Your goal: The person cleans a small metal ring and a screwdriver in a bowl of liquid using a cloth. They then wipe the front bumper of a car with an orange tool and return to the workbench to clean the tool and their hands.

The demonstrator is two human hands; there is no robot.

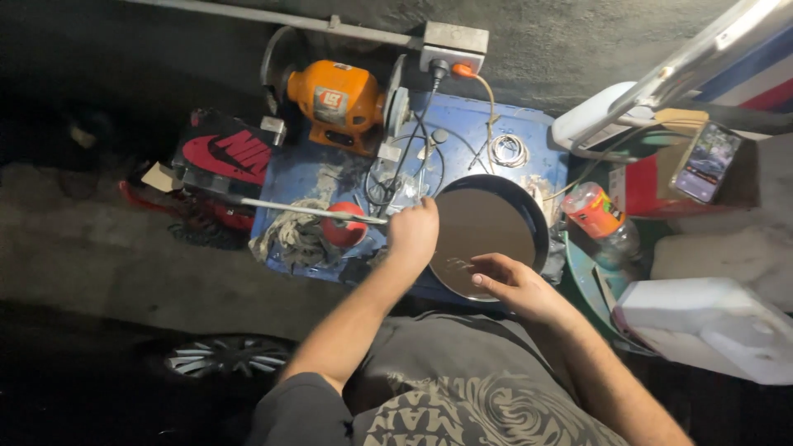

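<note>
- While gripping the near end of a long metal rod [310,211], left hand [412,234] closed in a fist at the left rim of a round dark pan [487,235].
- Right hand [514,283] laid open and flat, fingers spread, on the pan's near rim; holding nothing, only pressing on it.
- Pan lying on the right part of a blue work surface [330,169], near edge overhanging toward the body.
- Rod running leftward, level, across a red rounded object [343,230] and a heap of grey rags [291,239].
- Orange bench grinder [340,97] standing at the back of the blue surface, small pale label on its front, grey wheel on each side.
- Black shoebox [221,153] with a large red logo, tilted, off the left edge.
- Grey socket box [453,46] on the wall behind, orange plug and black plug in it, cables trailing down to a white coil [507,149].
- Clear plastic bottle [601,216] with orange-red label, lying just right of the pan.
- Phone [706,162] with lit screen propped to the far right; white foam block [710,326] below it.
- Dark rough concrete wall and floor around; dim room; car wheel rim [225,355] lying low on the left.
</note>
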